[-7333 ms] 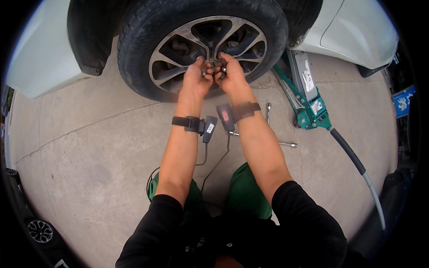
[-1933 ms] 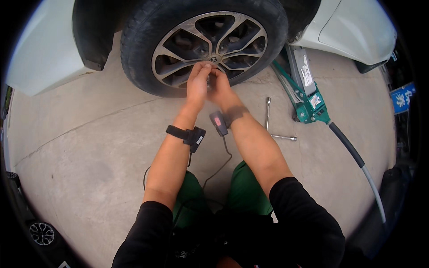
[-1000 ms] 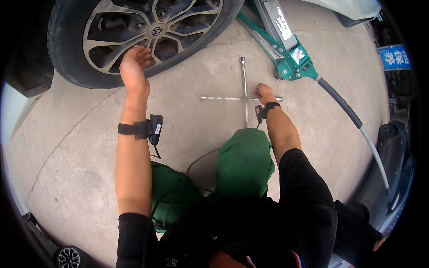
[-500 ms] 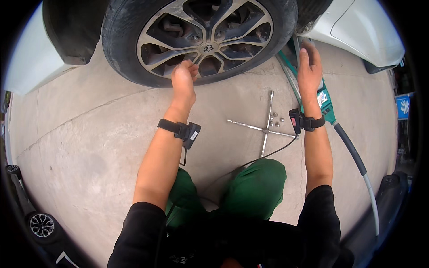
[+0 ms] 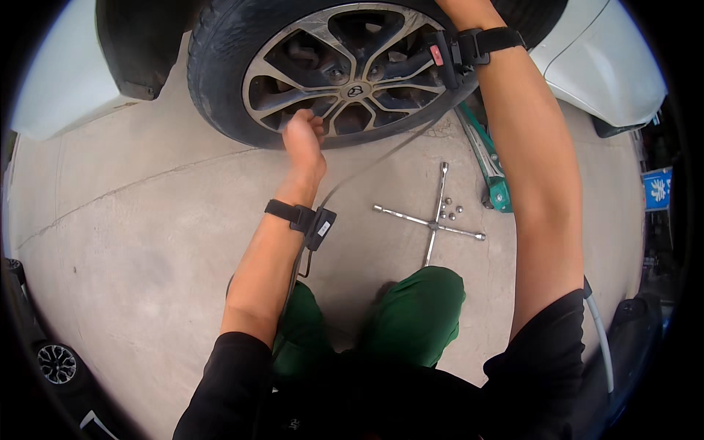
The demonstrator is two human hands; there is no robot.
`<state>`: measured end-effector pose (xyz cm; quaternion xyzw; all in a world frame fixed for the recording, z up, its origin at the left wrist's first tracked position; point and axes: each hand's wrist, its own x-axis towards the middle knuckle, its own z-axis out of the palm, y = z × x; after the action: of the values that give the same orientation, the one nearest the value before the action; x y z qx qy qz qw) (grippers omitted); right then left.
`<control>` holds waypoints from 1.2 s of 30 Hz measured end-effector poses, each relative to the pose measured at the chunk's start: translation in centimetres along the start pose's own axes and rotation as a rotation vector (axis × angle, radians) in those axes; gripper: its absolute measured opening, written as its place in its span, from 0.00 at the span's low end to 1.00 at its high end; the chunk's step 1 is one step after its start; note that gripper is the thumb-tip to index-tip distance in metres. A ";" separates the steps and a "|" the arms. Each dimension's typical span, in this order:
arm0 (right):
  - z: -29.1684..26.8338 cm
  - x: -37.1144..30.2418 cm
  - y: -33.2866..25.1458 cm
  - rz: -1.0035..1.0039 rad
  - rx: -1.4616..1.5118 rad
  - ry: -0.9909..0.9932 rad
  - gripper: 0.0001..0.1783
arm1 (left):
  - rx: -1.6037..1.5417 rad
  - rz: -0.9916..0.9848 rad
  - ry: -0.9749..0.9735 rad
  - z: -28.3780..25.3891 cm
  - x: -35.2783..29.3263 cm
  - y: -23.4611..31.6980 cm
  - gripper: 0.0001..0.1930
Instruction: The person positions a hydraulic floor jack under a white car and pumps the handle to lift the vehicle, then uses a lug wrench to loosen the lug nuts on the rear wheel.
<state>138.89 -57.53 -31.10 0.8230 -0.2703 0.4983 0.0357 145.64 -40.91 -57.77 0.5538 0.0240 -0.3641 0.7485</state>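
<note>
A car wheel [image 5: 356, 92] with a black tyre and a dark and silver multi-spoke rim stands upright in front of me. My left hand [image 5: 302, 138] is at the rim's lower left edge, its fingers curled in; whatever they may hold is hidden. My right arm reaches up across the wheel's right side. Only the base of my right hand [image 5: 460, 9] shows at the top edge; its fingers are out of the picture. On the floor lie a four-way lug wrench [image 5: 434, 225] and several lug nuts [image 5: 449, 210] beside it.
A green floor jack [image 5: 498, 192] stands right of the wheel, partly behind my right arm; its grey handle [image 5: 598, 334] runs toward the lower right. White car body panels [image 5: 598, 62] flank the wheel. A cable [image 5: 381, 158] stretches between my wrist straps. Another car's wheel [image 5: 57, 364] shows lower left.
My right hand has moved from beside the jack up and left, past the wheel's right side. The left hand stays curled near the rim. The view has shifted slightly.
</note>
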 end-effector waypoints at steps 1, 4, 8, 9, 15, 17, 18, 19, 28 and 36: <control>-1.0 -0.5 -0.3 -0.053 -0.051 -0.110 0.22 | -0.023 -0.025 -0.020 0.2 -0.6 -0.3 0.11; -0.5 -3.3 -0.2 0.015 0.226 0.151 0.16 | -0.043 0.069 0.067 -1.5 -0.1 2.0 0.12; -2.7 -10.2 3.3 0.576 0.415 0.044 0.18 | -0.107 0.153 0.042 -1.2 -0.8 3.0 0.13; -1.8 -12.0 3.8 0.768 0.531 0.017 0.19 | -0.122 0.169 0.029 -1.1 -0.7 3.2 0.14; 3.3 -15.2 4.8 1.063 1.281 -0.285 0.14 | -0.134 0.067 0.022 -1.2 -1.9 3.9 0.13; 4.8 -13.8 4.1 1.005 1.480 -0.303 0.13 | -0.107 0.078 0.028 -1.2 -1.9 4.3 0.12; 5.2 -13.7 3.9 1.003 1.415 -0.302 0.13 | -0.102 0.078 0.028 -1.1 -2.1 4.4 0.12; 5.8 -13.8 3.6 1.051 1.349 -0.211 0.11 | -0.097 0.077 0.027 -0.9 -2.1 4.5 0.12; 6.3 -13.2 0.9 1.116 1.148 -0.039 0.05 | 0.051 0.101 -0.025 -3.4 -4.3 4.6 0.09; 3.4 -12.5 1.3 1.399 0.761 -0.353 0.16 | 0.166 0.015 -0.032 -2.0 -15.7 16.9 0.08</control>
<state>136.52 -54.67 -43.53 0.4859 -0.5357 0.3261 -0.6087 144.56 -29.07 -37.91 0.6083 -0.0224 -0.3678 0.7030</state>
